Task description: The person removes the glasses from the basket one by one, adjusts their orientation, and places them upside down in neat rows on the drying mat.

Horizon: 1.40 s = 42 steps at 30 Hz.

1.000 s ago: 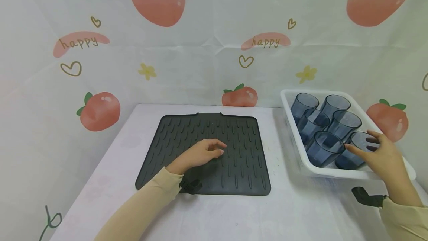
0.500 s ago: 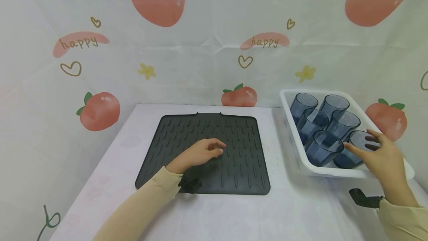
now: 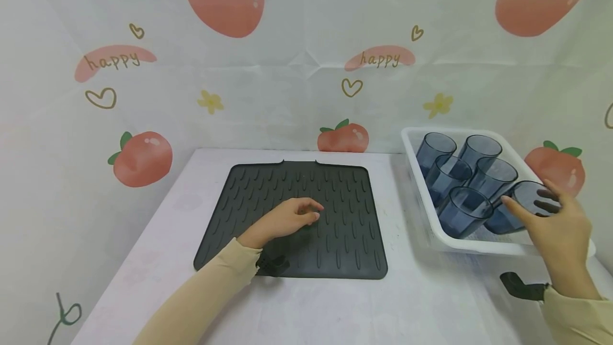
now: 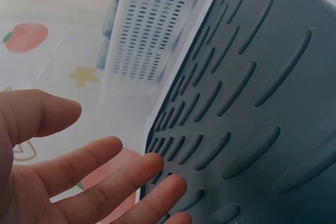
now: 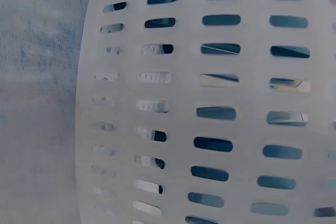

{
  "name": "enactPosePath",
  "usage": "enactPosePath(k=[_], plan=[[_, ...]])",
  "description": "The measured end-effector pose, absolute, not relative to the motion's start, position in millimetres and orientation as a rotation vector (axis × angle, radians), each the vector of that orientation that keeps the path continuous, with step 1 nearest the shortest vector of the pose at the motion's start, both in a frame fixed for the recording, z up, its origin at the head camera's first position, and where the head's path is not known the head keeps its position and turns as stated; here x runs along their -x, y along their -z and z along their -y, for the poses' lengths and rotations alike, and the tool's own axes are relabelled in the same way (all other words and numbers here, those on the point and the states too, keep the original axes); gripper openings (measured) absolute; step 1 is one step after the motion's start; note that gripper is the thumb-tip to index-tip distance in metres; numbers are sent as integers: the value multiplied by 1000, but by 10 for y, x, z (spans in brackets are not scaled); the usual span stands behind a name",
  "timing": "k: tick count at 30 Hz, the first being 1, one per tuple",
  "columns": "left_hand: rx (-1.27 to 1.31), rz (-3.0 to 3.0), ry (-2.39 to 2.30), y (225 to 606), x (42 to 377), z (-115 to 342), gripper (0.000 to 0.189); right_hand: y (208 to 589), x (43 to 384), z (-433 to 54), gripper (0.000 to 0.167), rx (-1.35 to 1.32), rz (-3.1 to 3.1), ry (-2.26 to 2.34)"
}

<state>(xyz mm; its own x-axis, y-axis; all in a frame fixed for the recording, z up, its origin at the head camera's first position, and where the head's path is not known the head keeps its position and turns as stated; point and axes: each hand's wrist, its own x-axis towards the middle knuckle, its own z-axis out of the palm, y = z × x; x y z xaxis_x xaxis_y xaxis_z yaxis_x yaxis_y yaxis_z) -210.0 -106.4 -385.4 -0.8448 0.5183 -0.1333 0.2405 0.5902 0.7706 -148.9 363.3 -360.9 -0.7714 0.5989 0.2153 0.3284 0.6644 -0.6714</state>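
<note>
My right hand (image 3: 560,225) grips a blue drinking glass (image 3: 504,221) near its rim, thumb on the near side and fingers around the far side. The glass tilts inside the front right of a white basket (image 3: 503,249), beside several matching glasses (image 3: 463,217). In the right wrist view, only the basket's slotted wall (image 5: 252,66) and the tabletop appear; the hand is out of sight. Over a dark grey ridged mat (image 3: 349,249), my left hand (image 3: 284,220) hovers with relaxed, slightly bent fingers, holding nothing; its spread fingers (image 4: 105,192) show in the left wrist view.
The basket stands on the right of the white table (image 3: 325,307), its wall rising around the glasses. Behind the table hangs a fruit-printed cloth (image 3: 287,105). Bare tabletop runs between mat and basket.
My right hand has shifted slightly right and up, and the glass in it has gone from upright to tilted. The left hand and the mat have stayed in place.
</note>
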Motion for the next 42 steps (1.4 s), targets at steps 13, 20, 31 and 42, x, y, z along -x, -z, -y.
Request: enactPosePath(k=[13, 20, 31, 42], plan=[[-602, -2477, -1124, 3856, 2097, 1041, 32, 3530, 1435, -3539, 69, 613, 2177, -932], [-622, -2471, -1124, 3875, 2125, 1056, 32, 3436, 1405, -3465, 68, 548, 2095, -961], [-613, -2479, -1122, 3857, 2122, 1059, 32, 3286, 1365, -3381, 71, 547, 2026, -1022], [-610, -2462, -1132, 3878, 2132, 1055, 33, 3058, 1302, -3227, 72, 540, 2010, -1072]])
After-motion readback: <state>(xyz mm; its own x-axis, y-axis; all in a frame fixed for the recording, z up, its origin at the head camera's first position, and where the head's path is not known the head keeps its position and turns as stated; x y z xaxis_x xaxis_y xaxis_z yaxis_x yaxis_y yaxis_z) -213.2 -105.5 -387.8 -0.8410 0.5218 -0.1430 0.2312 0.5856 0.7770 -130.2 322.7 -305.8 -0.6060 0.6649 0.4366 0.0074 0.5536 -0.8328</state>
